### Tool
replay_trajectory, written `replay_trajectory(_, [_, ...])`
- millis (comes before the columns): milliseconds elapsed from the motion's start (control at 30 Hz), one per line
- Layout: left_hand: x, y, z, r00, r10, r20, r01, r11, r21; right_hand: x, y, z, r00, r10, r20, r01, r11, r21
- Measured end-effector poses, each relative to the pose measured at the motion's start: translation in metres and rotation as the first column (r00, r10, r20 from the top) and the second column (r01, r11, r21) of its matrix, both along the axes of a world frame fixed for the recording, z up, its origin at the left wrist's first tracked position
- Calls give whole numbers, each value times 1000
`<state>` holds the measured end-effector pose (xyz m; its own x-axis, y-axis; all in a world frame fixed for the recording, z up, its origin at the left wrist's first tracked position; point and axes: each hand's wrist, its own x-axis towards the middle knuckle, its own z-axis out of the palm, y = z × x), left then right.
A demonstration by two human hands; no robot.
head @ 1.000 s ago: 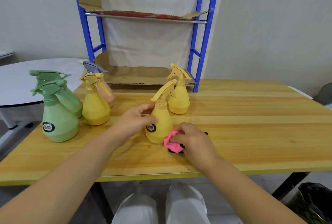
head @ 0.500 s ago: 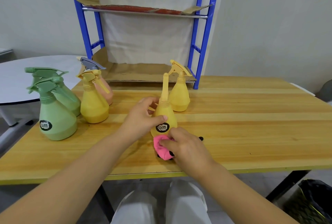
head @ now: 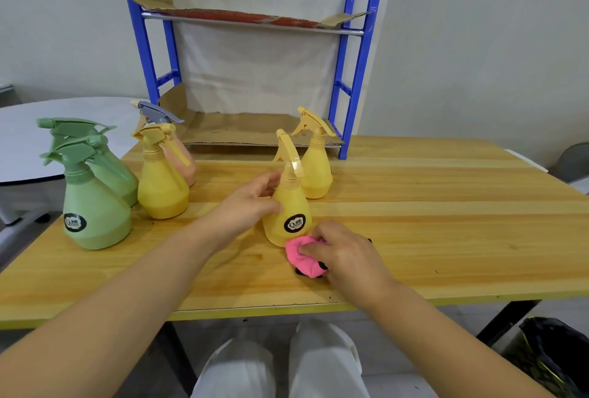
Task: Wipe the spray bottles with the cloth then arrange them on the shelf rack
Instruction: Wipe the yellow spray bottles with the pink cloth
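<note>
left hand (head: pixel 248 206) grips a yellow plastic trigger spray bottle with a black oval label (head: pixel 277 232), fingers curled round its shoulder just below the neck; this bottle stands upright on the light wooden tabletop (head: pixel 430 222), toward the front edge, nozzle pointing away; right hand (head: pixel 347 254) pinches a bunched pink cloth (head: pixel 301 254) with black bits showing under it; cloth touches the bottle's base on its front-right side and rests on the tabletop; 2nd yellow spray bottle (head: pixel 317 174) upright just behind the held one, near the blue metal shelf rack (head: pixel 347 104); rack stands at the back of the tabletop, brown cardboard sheets (head: pixel 255 129) lining 2 shelves; 3rd yellow spray bottle (head: pixel 161 193) to the left, a peach spray bottle with grey trigger (head: pixel 188 165) close behind it; 2 green plastic spray bottles (head: pixel 92 216) at far left, one behind the other; all 6 bottles are on the tabletop; white round table (head: pixel 28 149) beyond the left edge
</note>
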<state>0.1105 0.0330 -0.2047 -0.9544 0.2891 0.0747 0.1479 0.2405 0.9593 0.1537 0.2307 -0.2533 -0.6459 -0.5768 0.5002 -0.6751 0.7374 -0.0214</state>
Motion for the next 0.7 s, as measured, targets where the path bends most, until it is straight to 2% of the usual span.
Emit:
replay_trajectory(167, [1,4,-2,997,45,-68,-53,992,-114,-2,-5,-5,1000,-13,-14,14,1000,16])
replay_trajectory(367, [2,5,-5,986,129,-105,-140,985,-102,0,-11,-6,995,-23,-96,28,998,49])
replay_trajectory(567, [2,14,-15,925,331,-185,-359,923,-141,7,-27,-6,994,-3,-110,11,997,73])
replay_trajectory(700, [4,13,-19,949,289,-128,-306,941,-146,8,-22,-6,998,48,-45,-44,996,73])
